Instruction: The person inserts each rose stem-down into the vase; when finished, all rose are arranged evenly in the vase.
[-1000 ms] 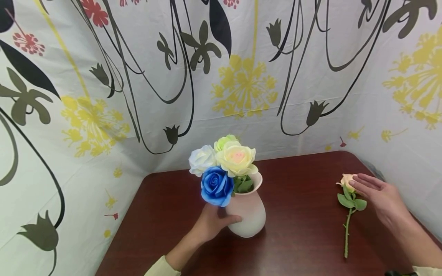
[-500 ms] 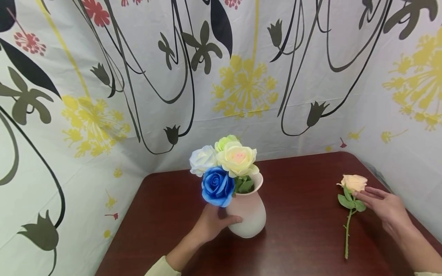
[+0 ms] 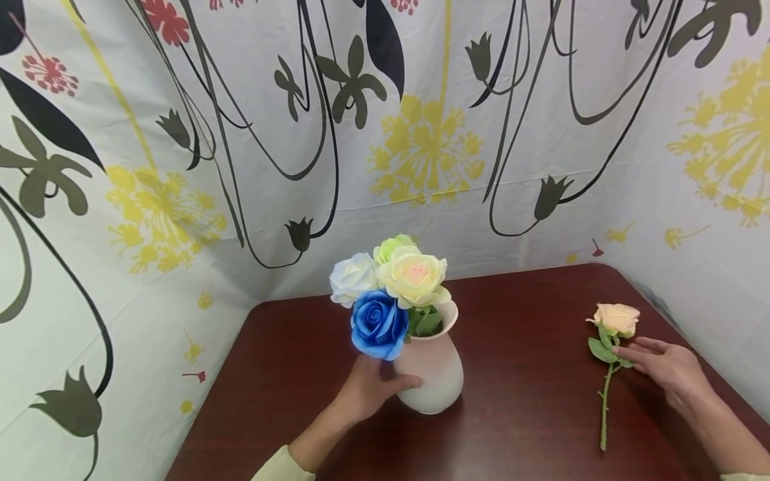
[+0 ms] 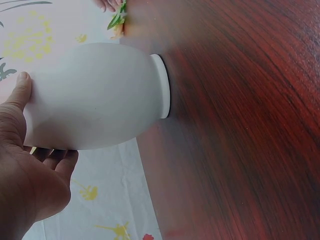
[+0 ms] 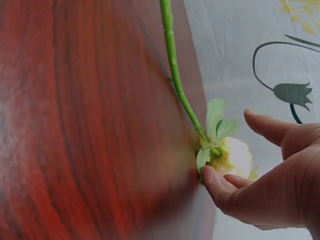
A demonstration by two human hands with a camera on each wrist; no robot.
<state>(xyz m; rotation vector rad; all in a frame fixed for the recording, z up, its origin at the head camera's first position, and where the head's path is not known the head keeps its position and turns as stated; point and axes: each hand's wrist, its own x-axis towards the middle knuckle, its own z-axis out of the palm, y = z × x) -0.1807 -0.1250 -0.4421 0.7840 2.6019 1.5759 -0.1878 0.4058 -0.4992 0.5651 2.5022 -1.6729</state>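
In the head view, a pale pink-white vase (image 3: pixel 434 377) stands upright on the table. My left hand (image 3: pixel 364 393) grips its left side, thumb (image 4: pixel 21 92) on one side and fingers on the other in the left wrist view. The vase holds a blue rose (image 3: pixel 379 325), a white rose (image 3: pixel 352 279), a cream rose (image 3: pixel 415 275) and a green flower (image 3: pixel 392 247). To the right lies a peach rose (image 3: pixel 617 320) with a green, thorny stem (image 3: pixel 604 411). Beside its leaves is my right hand (image 3: pixel 670 367), thumb spread from the fingers; contact cannot be told.
The dark red-brown wooden table (image 3: pixel 517 414) has a rounded far right corner. A white cloth printed with flowers (image 3: pixel 445 220) hangs behind it and along both sides.
My right hand has come down from over the peach rose's bloom to beside its leaves. The rose, the vase and my left hand stay where they were.
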